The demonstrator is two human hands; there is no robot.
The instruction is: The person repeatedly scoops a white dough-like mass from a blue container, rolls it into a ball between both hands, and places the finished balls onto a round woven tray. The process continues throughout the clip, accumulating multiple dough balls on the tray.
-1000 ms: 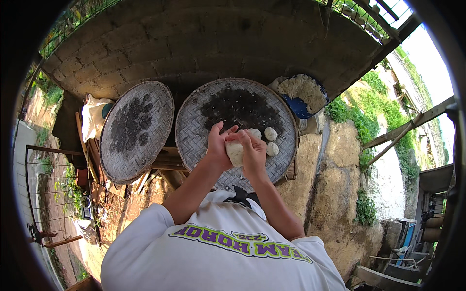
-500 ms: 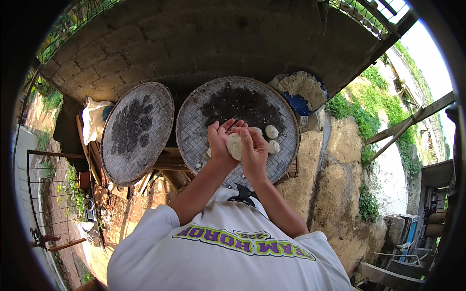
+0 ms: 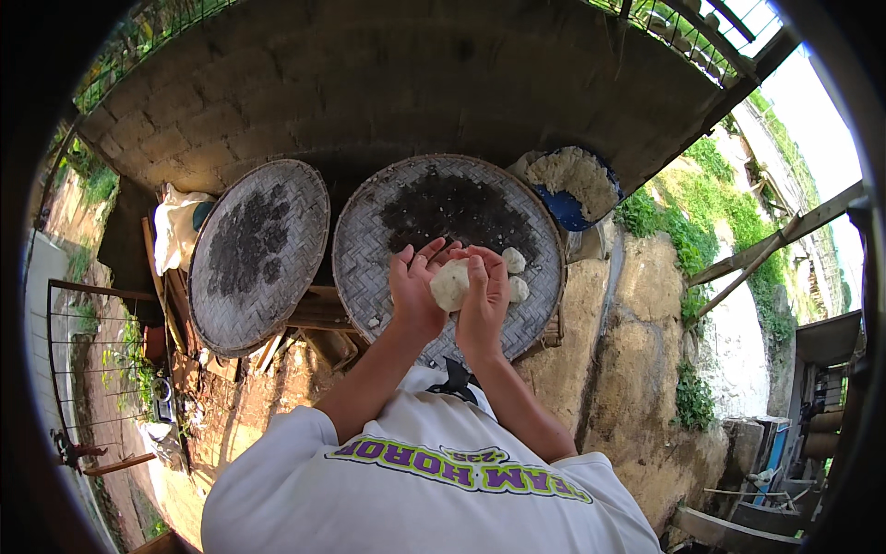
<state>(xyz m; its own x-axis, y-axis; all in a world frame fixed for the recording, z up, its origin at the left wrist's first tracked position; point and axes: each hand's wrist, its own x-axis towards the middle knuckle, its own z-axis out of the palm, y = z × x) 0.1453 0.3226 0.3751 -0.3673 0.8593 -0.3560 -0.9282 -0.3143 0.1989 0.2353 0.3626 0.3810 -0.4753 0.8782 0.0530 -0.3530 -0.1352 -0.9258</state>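
My left hand and my right hand are pressed together around a pale, roundish lump of dough, held just above a big round woven tray with a dark stained middle. The left fingers spread upward, while the right fingers curl over the lump. Two smaller white dough balls lie on the tray just right of my hands, one higher and one lower.
A second round woven tray lies to the left, beside a white cloth bundle. A blue bowl of white crumbly mash sits at the tray's upper right. A block wall stands behind, with earth and rock to the right.
Both hands stay over the tray, working the lump between the palms. The left fingers have spread a little wider and the lump has turned slightly.
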